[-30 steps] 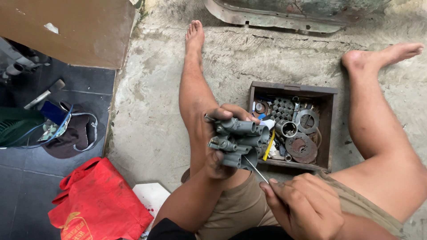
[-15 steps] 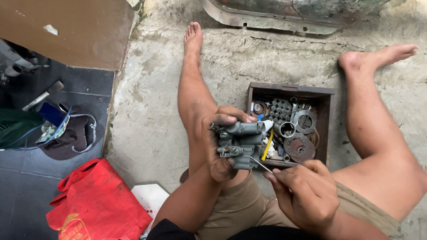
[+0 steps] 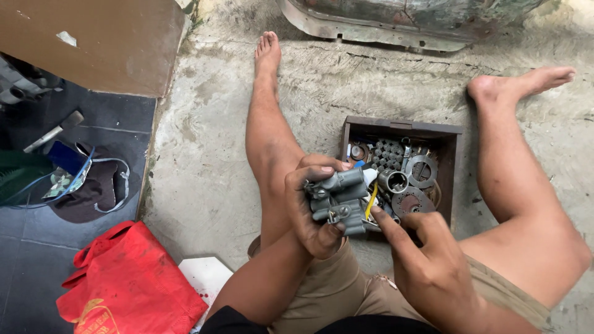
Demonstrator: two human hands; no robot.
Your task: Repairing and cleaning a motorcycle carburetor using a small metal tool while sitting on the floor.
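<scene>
The person sits on a rough concrete floor (image 3: 204,185), legs spread, hands at lower centre of the frame. The left hand (image 3: 312,207) is clamped around a grey cast-metal multi-barrel mechanical part (image 3: 337,199), holding it above the lap. The right hand (image 3: 433,266) is closed, forefinger extended along a thin tool whose tip meets the part's right side; the tool itself is largely hidden.

Just behind the part lies a shallow dark wooden box (image 3: 402,127) of metal rings, discs and small fittings. A red cloth bag (image 3: 127,291) lies at lower left.

Judged step: working on a small fastener or passage on the part. The next move calls for a steady left-hand grip and fine tip control.
</scene>
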